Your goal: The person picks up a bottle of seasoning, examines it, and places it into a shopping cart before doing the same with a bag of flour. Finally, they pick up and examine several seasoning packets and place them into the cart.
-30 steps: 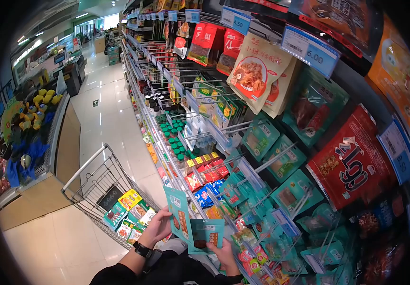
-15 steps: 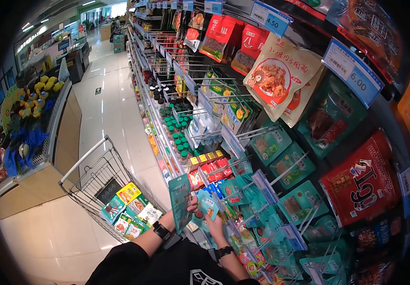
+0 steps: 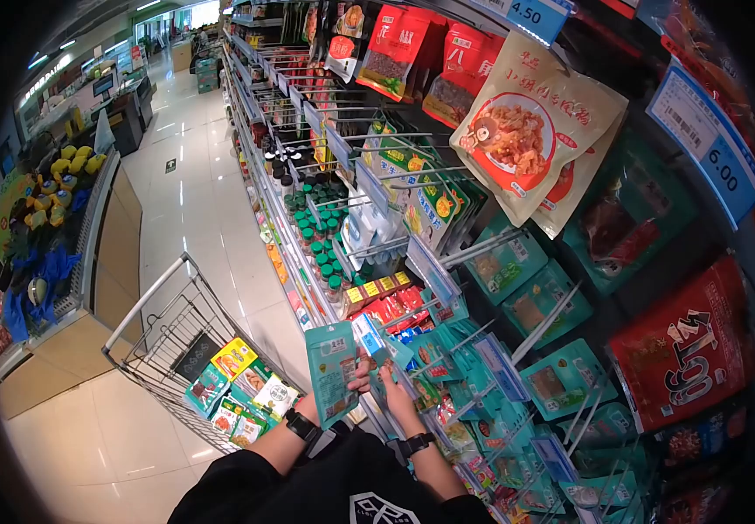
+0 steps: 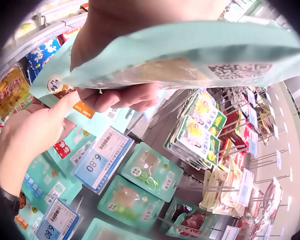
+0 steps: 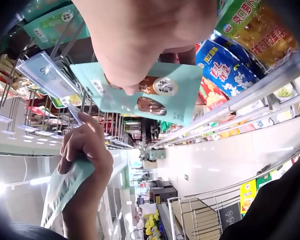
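Observation:
My left hand (image 5: 87, 150) grips a teal snack pouch (image 3: 332, 371) upright, fingers wrapped round its right edge. That pouch's printed face with a QR code shows in the left wrist view. My right hand (image 3: 397, 403) pinches a second teal pouch (image 5: 175, 107), thumb on its front, beside a small oval window showing brown food. In the head view this second pouch sits just right of the first and is partly hidden by fingers. The left fingers (image 4: 125, 97) come close to the right hand's index finger.
Hooks with teal pouches (image 3: 561, 380) and price tags (image 4: 102, 160) line the shelf at right. A wire shopping cart (image 3: 163, 327) holding several packets stands left on the tiled aisle. Green-capped jars (image 3: 321, 240) and beige pouches (image 3: 517, 131) are ahead.
Both hands have risen toward the shelf, and the left pouch has turned to show another face. The right pouch has moved up from its place beside the left pouch's lower part.

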Demonstrator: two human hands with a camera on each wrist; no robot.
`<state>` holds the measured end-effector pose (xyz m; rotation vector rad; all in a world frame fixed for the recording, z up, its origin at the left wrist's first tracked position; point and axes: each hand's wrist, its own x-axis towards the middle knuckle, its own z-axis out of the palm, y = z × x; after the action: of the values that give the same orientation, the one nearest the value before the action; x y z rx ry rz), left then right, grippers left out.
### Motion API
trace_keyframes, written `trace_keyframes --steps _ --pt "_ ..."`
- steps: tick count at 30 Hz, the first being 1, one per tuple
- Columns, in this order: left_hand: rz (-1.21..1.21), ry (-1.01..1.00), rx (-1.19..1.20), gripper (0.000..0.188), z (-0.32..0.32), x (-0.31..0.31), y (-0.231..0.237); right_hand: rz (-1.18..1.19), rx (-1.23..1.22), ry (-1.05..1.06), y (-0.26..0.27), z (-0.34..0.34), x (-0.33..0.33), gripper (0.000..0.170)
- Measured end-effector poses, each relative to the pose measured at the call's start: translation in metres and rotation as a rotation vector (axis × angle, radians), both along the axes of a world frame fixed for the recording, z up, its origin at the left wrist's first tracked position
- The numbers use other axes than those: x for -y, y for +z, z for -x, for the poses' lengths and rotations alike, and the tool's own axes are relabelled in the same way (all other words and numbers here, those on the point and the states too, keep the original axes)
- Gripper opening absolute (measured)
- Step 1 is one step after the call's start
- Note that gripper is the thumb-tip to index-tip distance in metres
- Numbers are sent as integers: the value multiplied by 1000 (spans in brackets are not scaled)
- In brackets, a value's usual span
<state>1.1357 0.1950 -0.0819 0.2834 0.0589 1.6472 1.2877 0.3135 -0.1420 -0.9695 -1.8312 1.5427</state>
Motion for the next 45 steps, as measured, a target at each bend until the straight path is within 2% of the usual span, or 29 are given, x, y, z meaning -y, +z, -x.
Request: trace_keyframes --steps 2,6,8,10,13,18,20,24,26,30,32,33,35,36,39,40,43,45 --pt "49 27 -3 29 1 2 7 228 179 63 -7 -1 -7 49" --pt "55 29 -5 30 5 0 8 257 187 19 -4 5 -10 47" --pt "59 34 -21 30 7 -1 11 44 92 51 -7 7 -17 42" --pt "-18 26 -81 31 11 -5 15 40 63 34 4 9 -18 41" --pt "40 81 -129 32 12 -5 10 22 37 15 2 7 -21 38" --pt "38 39 -77 31 17 -8 9 74 -26 -19 14 10 -24 41" --pt "52 36 -67 30 18 -10 8 -48 327 1 3 6 -29 47" --pt "53 30 -85 30 20 -11 14 -104 349 -16 -16 10 -33 52" --pt "68 15 -72 30 21 -12 13 -70 207 17 -8 13 -30 52" --pt "43 -12 -51 32 22 -15 -2 -26 199 -6 -4 14 -31 48" --pt "71 -8 -58 34 23 -15 -5 46 -104 -142 14 21 -26 33" --pt "51 -17 -51 36 24 -16 -7 46 -105 -142 23 23 -27 33" --pt "33 -28 -46 38 25 -16 -11 101 -291 -258 39 26 -30 32" --pt "32 -30 -52 40 25 -15 -11 3 -225 -260 43 27 -33 32" --pt "60 -21 -89 45 25 -12 -11 119 -353 -312 43 34 -44 33" --pt "89 -8 -117 48 26 -11 -9 84 -246 -362 41 33 -48 34" --pt "176 -20 -194 51 30 -11 -12 84 -295 -353 31 35 -53 35" --pt "225 2 -217 50 33 -11 -33 98 -335 -315 26 34 -53 36"
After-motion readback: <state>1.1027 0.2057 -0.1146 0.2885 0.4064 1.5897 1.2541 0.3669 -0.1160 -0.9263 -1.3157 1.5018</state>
